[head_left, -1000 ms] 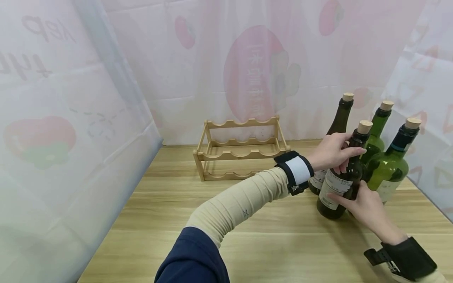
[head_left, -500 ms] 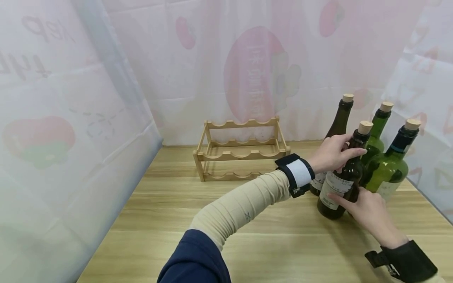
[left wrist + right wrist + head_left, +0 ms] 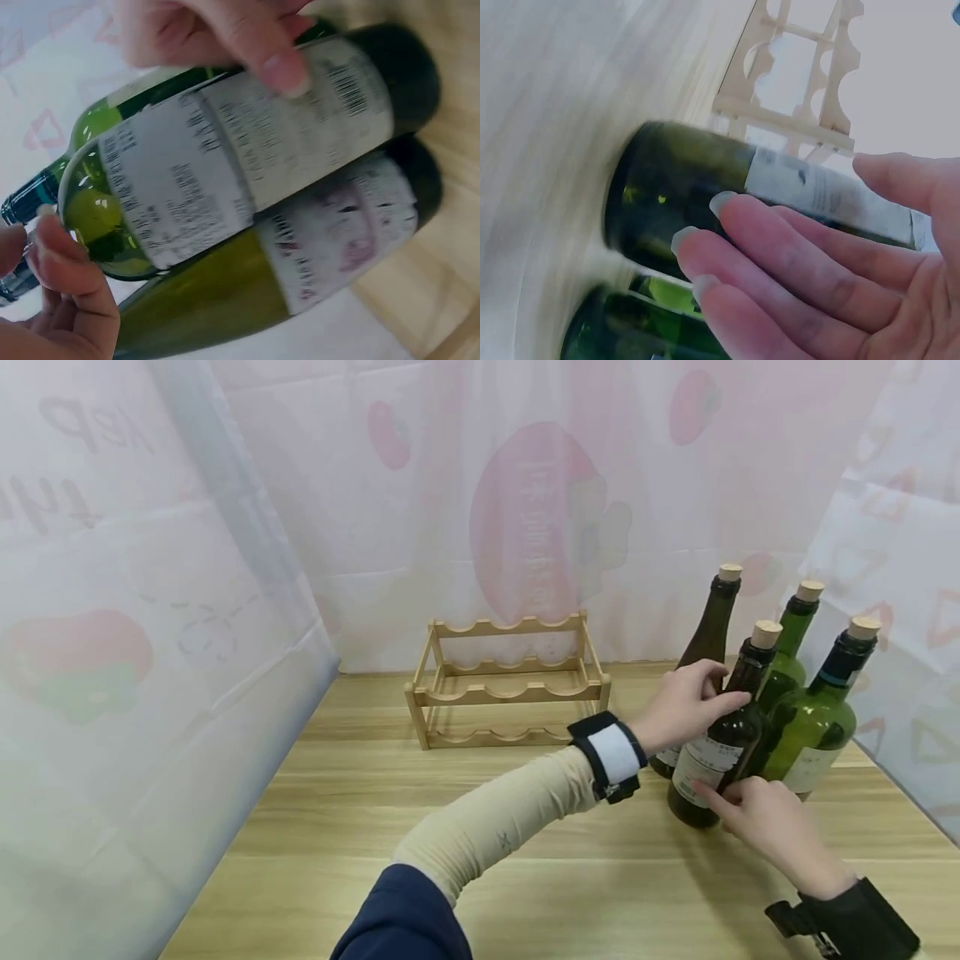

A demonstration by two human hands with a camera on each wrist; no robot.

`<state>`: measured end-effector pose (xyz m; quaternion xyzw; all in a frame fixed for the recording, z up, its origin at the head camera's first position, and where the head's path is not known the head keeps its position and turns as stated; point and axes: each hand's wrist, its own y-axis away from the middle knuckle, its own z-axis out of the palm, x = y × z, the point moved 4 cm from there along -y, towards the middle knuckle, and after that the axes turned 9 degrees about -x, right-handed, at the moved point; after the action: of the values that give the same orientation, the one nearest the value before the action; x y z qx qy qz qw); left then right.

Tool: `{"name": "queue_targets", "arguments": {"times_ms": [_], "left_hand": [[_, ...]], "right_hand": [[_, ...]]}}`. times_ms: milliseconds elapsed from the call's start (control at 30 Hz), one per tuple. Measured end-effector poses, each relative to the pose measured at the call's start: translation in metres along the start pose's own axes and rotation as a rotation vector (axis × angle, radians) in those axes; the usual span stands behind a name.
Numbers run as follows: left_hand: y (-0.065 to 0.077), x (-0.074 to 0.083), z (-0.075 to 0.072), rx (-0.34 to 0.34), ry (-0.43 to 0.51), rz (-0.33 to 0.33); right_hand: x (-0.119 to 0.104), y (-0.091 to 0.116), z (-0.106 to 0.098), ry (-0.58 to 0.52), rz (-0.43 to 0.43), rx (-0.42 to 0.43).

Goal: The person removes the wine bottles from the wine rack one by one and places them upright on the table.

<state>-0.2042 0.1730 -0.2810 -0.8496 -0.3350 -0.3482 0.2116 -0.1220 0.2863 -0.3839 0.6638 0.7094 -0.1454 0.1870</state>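
Observation:
A dark corked wine bottle (image 3: 708,756) with a white label stands upright on the table at the right, foremost in its group. At its neck is my left hand (image 3: 678,706), fingers loosely bent and thumb stretched across the bottle's shoulder in the head view. Low on the bottle's near side is my right hand (image 3: 772,827), its thumb tip over the label's edge. The right wrist view shows the fingers (image 3: 802,270) nearly straight alongside the glass, the thumb spread away. Close behind stand a slim dark bottle (image 3: 708,631), a green bottle (image 3: 786,672) and a lighter green bottle (image 3: 821,718), all corked.
A low wooden wine rack (image 3: 513,693) with scalloped rails stands at the back middle, left of the bottles; none lies in it. The wood-grain table (image 3: 360,852) is bordered by printed cloth curtains (image 3: 405,527) at the back and both sides.
My left fingers have loosened and drawn a little left and down from the bottle's neck. My right hand has eased slightly away from the bottle's lower side. The bottle stays standing.

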Motion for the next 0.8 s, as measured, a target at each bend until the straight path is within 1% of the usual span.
{"name": "queue_targets", "arguments": {"times_ms": [100, 233, 300, 400, 500, 633, 800], "left_hand": [[0.014, -0.018, 0.000, 0.023, 0.052, -0.005], [0.032, -0.043, -0.002, 0.041, 0.046, -0.013], [0.043, -0.057, -0.003, 0.051, 0.027, -0.053], [0.058, -0.075, -0.003, 0.047, 0.008, -0.117], [0.072, -0.092, -0.004, 0.037, -0.010, -0.160], [0.087, -0.106, -0.005, 0.033, -0.036, -0.183], [0.104, -0.119, -0.005, 0.042, -0.042, -0.222]], "right_hand": [[-0.005, -0.001, 0.002, 0.009, -0.026, -0.003], [-0.009, -0.001, 0.006, 0.024, -0.036, -0.028], [-0.012, -0.004, 0.010, 0.033, -0.044, -0.039], [-0.016, -0.007, 0.017, 0.037, -0.057, -0.046], [-0.022, -0.012, 0.026, 0.018, -0.077, -0.060], [-0.031, -0.018, 0.037, -0.020, -0.117, -0.059], [-0.046, -0.027, 0.052, -0.065, -0.183, -0.040]]}}
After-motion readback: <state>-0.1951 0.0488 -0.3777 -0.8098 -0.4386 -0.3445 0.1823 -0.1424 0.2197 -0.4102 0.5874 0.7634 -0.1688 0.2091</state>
